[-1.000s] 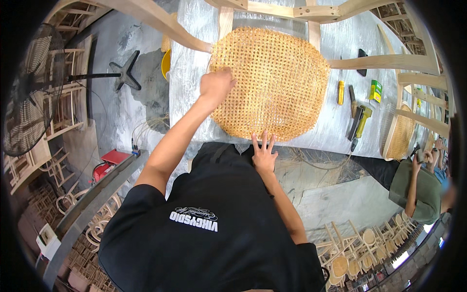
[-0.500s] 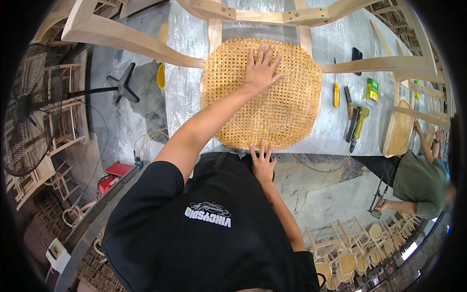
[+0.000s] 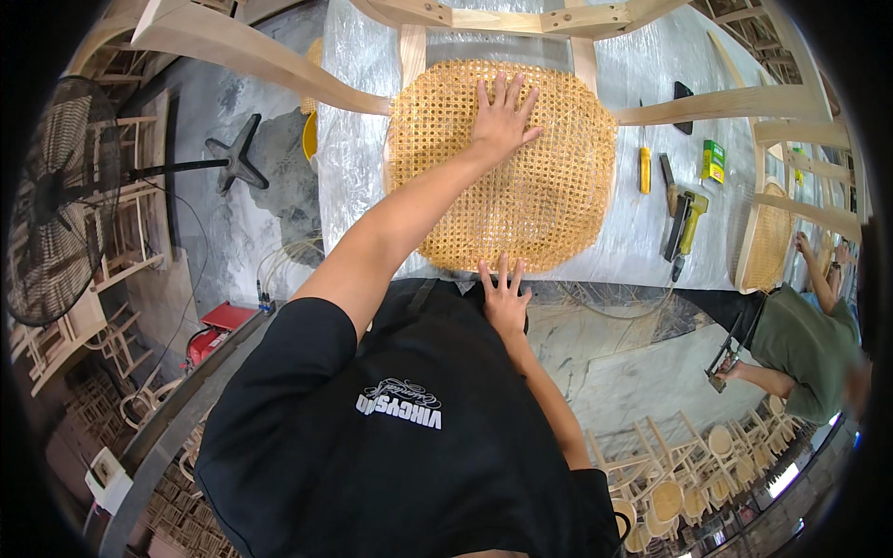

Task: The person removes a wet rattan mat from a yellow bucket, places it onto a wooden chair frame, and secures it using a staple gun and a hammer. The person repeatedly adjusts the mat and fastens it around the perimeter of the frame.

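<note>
A piece of woven cane webbing (image 3: pixel 549 177) with rounded corners lies over the seat of a pale wooden chair frame (image 3: pixel 493 23). My left hand (image 3: pixel 503 121) rests on the far half of the webbing, palm down with fingers spread. At the near edge, my right hand (image 3: pixel 506 296) has its fingers apart, the tips touching the webbing's rim. Neither hand grips anything. Wooden chair parts stretch out to both sides beyond the seat.
Plastic sheeting (image 3: pixel 642 228) covers the table. On it to the right lie a yellow-handled screwdriver (image 3: pixel 645 170), a hammer (image 3: pixel 670 183), a yellow-green staple gun (image 3: pixel 688 226), a green box (image 3: pixel 713 161) and a dark phone-like object (image 3: pixel 684 107). A fan (image 3: pixel 56 200) stands left; a co-worker (image 3: pixel 805 339) works right.
The whole view has shifted slightly, so the seat sits a little higher in the picture. Both hands keep nearly the same places on the webbing.
</note>
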